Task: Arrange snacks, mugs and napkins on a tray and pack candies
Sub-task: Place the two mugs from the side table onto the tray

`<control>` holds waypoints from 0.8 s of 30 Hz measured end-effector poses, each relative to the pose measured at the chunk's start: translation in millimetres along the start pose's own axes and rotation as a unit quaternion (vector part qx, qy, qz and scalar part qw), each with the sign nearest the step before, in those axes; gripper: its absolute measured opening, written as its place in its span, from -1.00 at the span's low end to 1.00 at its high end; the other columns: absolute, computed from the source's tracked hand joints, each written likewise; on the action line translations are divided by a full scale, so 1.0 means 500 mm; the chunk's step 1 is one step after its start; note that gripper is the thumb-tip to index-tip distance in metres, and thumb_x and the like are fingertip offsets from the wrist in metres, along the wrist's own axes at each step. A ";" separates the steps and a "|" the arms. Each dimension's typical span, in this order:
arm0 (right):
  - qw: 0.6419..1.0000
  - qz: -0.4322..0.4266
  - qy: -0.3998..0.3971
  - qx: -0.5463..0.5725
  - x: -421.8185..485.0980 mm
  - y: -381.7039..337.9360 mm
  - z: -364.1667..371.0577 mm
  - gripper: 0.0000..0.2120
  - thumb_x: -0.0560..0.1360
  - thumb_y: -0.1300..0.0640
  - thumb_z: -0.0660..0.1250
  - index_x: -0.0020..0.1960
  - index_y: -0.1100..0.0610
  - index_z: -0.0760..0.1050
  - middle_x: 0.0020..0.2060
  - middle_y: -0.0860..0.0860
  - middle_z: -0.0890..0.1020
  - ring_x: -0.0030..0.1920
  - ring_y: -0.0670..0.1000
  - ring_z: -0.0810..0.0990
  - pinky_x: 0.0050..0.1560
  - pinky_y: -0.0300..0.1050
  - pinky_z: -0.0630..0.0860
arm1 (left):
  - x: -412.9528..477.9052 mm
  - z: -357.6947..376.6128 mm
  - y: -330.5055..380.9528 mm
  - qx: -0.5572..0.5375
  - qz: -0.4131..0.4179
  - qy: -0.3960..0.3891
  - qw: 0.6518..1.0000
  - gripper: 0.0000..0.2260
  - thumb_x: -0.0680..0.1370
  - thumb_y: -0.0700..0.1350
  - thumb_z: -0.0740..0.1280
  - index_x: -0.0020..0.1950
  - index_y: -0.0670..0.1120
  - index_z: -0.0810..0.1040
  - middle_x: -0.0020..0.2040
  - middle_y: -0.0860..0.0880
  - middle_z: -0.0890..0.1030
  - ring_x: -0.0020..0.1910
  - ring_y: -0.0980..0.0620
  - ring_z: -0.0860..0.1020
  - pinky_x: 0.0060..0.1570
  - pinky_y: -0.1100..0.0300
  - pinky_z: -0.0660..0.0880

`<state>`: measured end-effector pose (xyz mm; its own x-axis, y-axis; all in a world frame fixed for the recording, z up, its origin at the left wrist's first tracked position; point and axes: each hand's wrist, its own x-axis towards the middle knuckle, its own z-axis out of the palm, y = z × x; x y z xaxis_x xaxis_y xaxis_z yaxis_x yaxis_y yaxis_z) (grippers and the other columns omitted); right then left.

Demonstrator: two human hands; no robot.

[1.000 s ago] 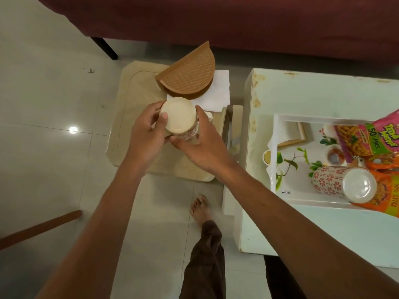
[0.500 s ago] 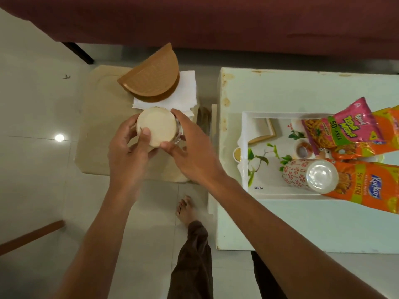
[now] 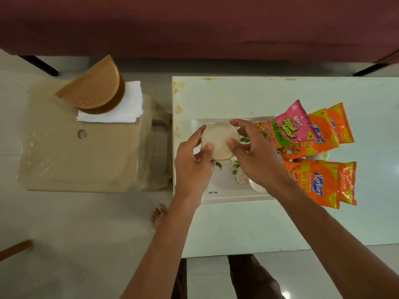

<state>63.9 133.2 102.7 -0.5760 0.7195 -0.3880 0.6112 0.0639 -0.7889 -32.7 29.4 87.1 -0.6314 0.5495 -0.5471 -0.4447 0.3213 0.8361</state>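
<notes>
**Both hands bring a mug in over the tray**

The mug point(image 3: 220, 140) hangs above the left end of the white tray point(image 3: 224, 198), gripped from both sides. All I can see of it is one round, pale end turned up toward the person's head, so its long axis runs roughly straight down toward the tray; whether that end is the base or a lid I cannot tell. The left hand point(image 3: 194, 167) wraps the near-left side with its thumb laid on the pale face, and the right hand point(image 3: 254, 154) closes around the right and far side, thumb also on top. Both sets of fingers are curled tight on it, neither hand clearly nearer. My guess is the coming move is a straight lowering onto the bare floral patch of tray directly beneath.

Under the right wrist a second mug point(image 3: 243, 176) with a red flower print lies on the tray, mostly hidden.

The right end of the tray carries snack packets. The pink one point(image 3: 289, 126) reads "Tedhe Medhe" and "50% FREE". The near orange packet point(image 3: 317, 182) reads "Kurkure" and "50% EXTRA". A small dark label on the tray's near rim is too blurred to read.

Off to the left, napkins point(image 3: 131, 100) sit on a beige stool point(image 3: 75, 156) under a brown woven holder point(image 3: 95, 87).
</notes>
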 end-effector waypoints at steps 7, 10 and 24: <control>0.998 0.048 -0.030 -0.019 0.042 0.089 -0.080 -0.57 0.56 0.10 0.36 0.41 0.00 0.39 0.25 0.06 0.59 0.19 -0.01 0.60 0.16 0.04 0.58 | 0.025 0.085 -0.032 0.032 -0.047 -0.033 0.998 -0.67 0.63 -0.21 0.32 0.39 -0.02 0.51 0.25 -0.16 0.56 0.18 -0.11 0.62 -0.01 0.11 0.66; 0.996 0.064 -0.052 -0.039 0.064 0.111 -0.099 -0.58 0.57 0.08 0.33 0.41 -0.02 0.39 0.26 0.06 0.59 0.22 0.01 0.58 0.21 0.03 0.55 | 0.036 0.110 -0.038 0.068 -0.038 -0.037 0.996 -0.70 0.63 -0.20 0.30 0.37 -0.05 0.50 0.22 -0.18 0.55 0.15 -0.12 0.62 -0.04 0.11 0.66; 0.992 0.049 -0.090 -0.075 0.110 0.161 -0.125 -0.60 0.59 0.14 0.30 0.41 -0.01 0.40 0.21 0.02 0.61 0.18 0.01 0.57 0.18 -0.12 0.49 | 0.058 0.151 -0.064 0.094 -0.059 -0.035 0.993 -0.69 0.62 -0.23 0.32 0.36 -0.09 0.46 0.18 -0.19 0.56 0.11 -0.15 0.65 -0.05 0.14 0.67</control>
<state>115.3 221.3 47.8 -0.5890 0.5933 -0.5487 0.7352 0.1114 -0.6687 11.0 93.1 47.8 -0.5343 0.5495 -0.6423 -0.3821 0.5208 0.7634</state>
